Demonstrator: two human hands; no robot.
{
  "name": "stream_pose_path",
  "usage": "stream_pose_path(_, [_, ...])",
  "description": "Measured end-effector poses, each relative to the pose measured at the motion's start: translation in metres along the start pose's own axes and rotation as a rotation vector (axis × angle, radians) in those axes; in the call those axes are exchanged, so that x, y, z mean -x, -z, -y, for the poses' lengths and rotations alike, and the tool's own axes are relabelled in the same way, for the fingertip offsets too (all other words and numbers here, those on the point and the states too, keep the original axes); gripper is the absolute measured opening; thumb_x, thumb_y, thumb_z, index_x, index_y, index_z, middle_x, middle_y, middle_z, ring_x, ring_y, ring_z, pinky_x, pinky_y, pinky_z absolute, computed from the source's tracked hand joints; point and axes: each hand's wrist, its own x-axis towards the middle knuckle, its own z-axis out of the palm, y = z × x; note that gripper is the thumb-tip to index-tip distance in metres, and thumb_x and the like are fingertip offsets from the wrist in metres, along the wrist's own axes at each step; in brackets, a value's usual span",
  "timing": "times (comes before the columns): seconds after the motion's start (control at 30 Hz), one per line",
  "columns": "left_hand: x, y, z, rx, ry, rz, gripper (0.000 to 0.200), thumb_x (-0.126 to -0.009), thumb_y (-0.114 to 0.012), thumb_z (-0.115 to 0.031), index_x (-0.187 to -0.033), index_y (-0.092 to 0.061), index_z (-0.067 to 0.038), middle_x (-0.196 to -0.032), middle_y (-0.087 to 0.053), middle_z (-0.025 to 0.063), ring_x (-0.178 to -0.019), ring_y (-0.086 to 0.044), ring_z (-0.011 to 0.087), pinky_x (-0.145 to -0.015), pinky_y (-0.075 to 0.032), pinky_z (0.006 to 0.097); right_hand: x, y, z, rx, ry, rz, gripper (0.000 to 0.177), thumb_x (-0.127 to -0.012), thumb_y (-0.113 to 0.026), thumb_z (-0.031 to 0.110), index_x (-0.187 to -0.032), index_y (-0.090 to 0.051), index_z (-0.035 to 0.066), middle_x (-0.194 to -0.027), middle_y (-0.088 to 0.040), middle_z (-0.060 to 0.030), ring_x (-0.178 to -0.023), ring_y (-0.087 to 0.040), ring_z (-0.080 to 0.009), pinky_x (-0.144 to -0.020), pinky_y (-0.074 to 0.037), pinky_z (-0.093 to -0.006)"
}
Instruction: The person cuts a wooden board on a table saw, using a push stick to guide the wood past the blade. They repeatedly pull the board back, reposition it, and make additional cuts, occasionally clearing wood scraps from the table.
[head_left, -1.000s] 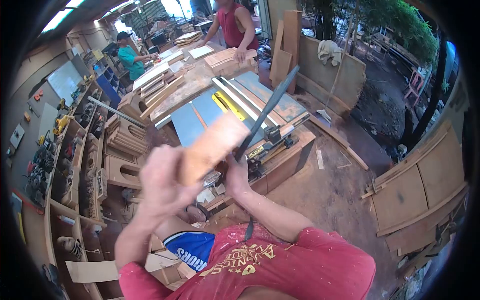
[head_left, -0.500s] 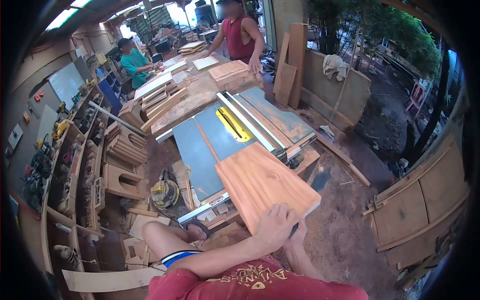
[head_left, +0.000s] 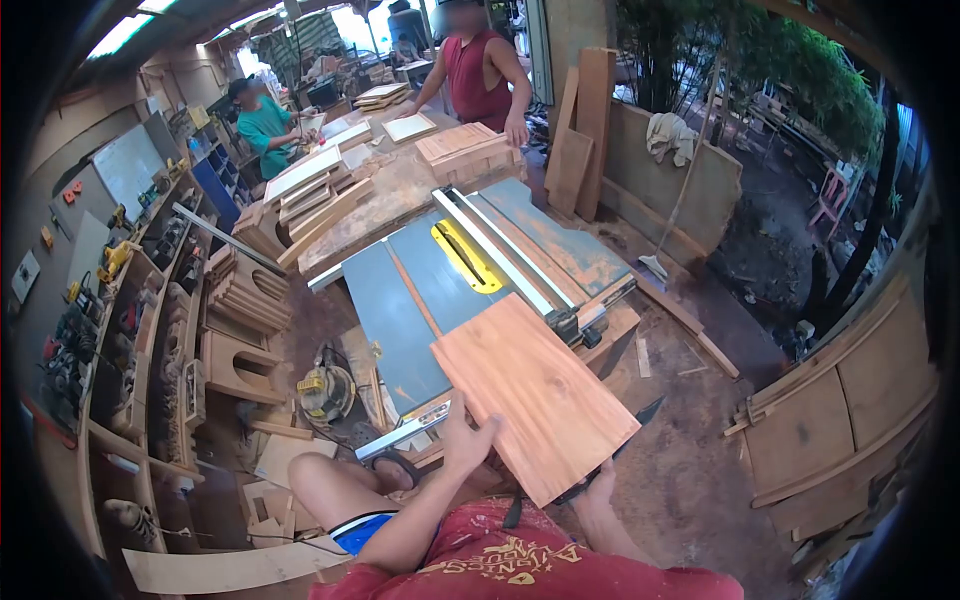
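A reddish wooden board (head_left: pixel 535 390) lies tilted over my lap, its far end at the edge of the table saw (head_left: pixel 400 300). My left hand (head_left: pixel 465 440) grips the board's near left edge, fingers spread against it. My right hand (head_left: pixel 600 483) is under the board's near right corner, mostly hidden, and holds a long dark file (head_left: pixel 640 418) whose tip sticks out past the board's right edge. My bare knee (head_left: pixel 320 470) and red shirt fill the bottom of the view.
The saw has a yellow blade insert (head_left: pixel 465 255) and a rail fence (head_left: pixel 495 250). A power tool (head_left: pixel 322 388) lies on the floor among offcuts. Shelves with tools line the left. Two people (head_left: pixel 478 65) work at a far bench stacked with boards. Plywood panels (head_left: pixel 840 390) lean at right.
A second ago I held the board and file raised in front of me. The board came down over my lap; my left hand slid from its top to its left edge.
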Motion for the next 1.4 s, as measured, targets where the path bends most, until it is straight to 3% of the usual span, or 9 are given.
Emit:
stream_pose_path(0.13, [-0.023,0.011,0.016,0.114,0.121,0.057,0.072,-0.088,-0.072,-0.01,-0.149,-0.036,0.008,-0.146,-0.051,0.0292,-0.123,-0.063,0.0341,-0.099,-0.055,0.0379,0.008,-0.005,-0.007,0.03,0.055,-0.158,0.039,-0.107,-0.042,0.05,-0.088,-0.057,0.019,-0.059,-0.047,0.0049,-0.043,-0.039,-0.0116,-0.042,-0.037,-0.0285])
stream_pose_path(0.23, [-0.028,0.005,0.024,0.266,-0.02,-0.002,0.069,-0.088,-0.069,-0.005,-0.149,-0.038,0.006,-0.14,-0.057,0.025,-0.125,-0.062,0.0295,-0.101,-0.054,0.0372,0.023,-0.017,-0.003,0.141,0.04,-0.045,0.04,-0.107,-0.047,0.048,-0.077,-0.047,0.022,-0.057,-0.039,0.0062,-0.043,-0.038,-0.012,-0.042,-0.035,-0.0285])
stream_pose_path(0.43, [-0.035,0.013,0.008,0.359,0.116,-0.159,0.067,-0.088,-0.069,-0.008,-0.145,-0.039,0.011,-0.141,-0.057,0.025,-0.127,-0.061,0.0271,-0.106,-0.049,0.0353,0.012,-0.003,-0.007,0.256,0.096,-0.028,0.023,-0.097,-0.07,0.03,-0.098,-0.055,0.011,-0.065,-0.047,0.0015,-0.047,-0.043,-0.0134,-0.046,-0.041,-0.0301])
stream_pose_path(0.73, [-0.065,0.038,0.027,0.412,0.397,0.036,0.076,-0.09,-0.065,-0.022,-0.152,-0.035,0.011,-0.146,-0.055,0.0213,-0.133,-0.055,0.0255,-0.106,-0.047,0.0346,0.002,-0.009,-0.011,0.392,0.11,-0.061,0.03,-0.091,-0.073,0.016,-0.112,-0.057,0.003,-0.074,-0.051,0.0004,-0.05,-0.045,-0.0125,-0.048,-0.043,-0.0297])
stream_pose_path(0.8, [-0.071,0.036,0.046,0.408,0.276,0.094,0.073,-0.091,-0.064,-0.024,-0.154,-0.039,0.004,-0.146,-0.057,0.0171,-0.13,-0.057,0.0258,-0.105,-0.048,0.0342,0.0,-0.013,-0.017,0.297,0.086,-0.104,0.032,-0.091,-0.072,0.017,-0.115,-0.057,0.003,-0.075,-0.054,-0.0006,-0.05,-0.046,-0.0127,-0.048,-0.042,-0.0297])
stream_pose_path(0.87, [-0.069,0.04,0.033,0.387,0.329,0.159,0.082,-0.09,-0.06,-0.032,-0.16,-0.03,-0.001,-0.157,-0.045,0.0149,-0.142,-0.046,0.0334,-0.118,-0.033,0.0466,-0.013,-0.006,-0.022,0.319,0.061,-0.15,0.029,-0.091,-0.073,0.019,-0.11,-0.058,0.003,-0.073,-0.054,-0.0005,-0.05,-0.046,-0.0125,-0.047,-0.04,-0.0292])
stream_pose_path(1.13, [-0.086,0.052,0.039,0.446,0.242,0.233,0.083,-0.09,-0.06,-0.028,-0.16,-0.028,0.002,-0.158,-0.043,0.0193,-0.14,-0.049,0.0338,-0.118,-0.035,0.042,-0.016,-0.02,-0.022,0.402,0.088,-0.104,0.026,-0.09,-0.076,0.023,-0.101,-0.061,0.005,-0.068,-0.053,0.0011,-0.05,-0.046,-0.0117,-0.046,-0.038,-0.0286])
stream_pose_path(1.23, [-0.076,0.055,0.025,0.396,0.461,0.207,0.089,-0.088,-0.063,-0.023,-0.16,-0.019,0.007,-0.162,-0.036,0.0214,-0.141,-0.048,0.0321,-0.119,-0.035,0.0417,-0.021,-0.016,-0.023,0.456,0.116,-0.151,0.028,-0.092,-0.074,0.023,-0.106,-0.061,0.003,-0.072,-0.055,-0.0005,-0.051,-0.046,-0.0118,-0.048,-0.04,-0.0292])
stream_pose_path(1.4, [-0.084,0.045,0.07,0.504,0.147,0.198,0.098,-0.089,-0.066,-0.015,-0.16,-0.003,0.01,-0.167,-0.023,0.0231,-0.142,-0.047,0.0324,-0.115,-0.041,0.0452,-0.005,-0.047,-0.024,0.404,0.118,-0.121,0.033,-0.094,-0.07,0.023,-0.114,-0.059,0.0,-0.079,-0.056,-0.003,-0.054,-0.048,-0.0118,-0.05,-0.042,-0.0303])
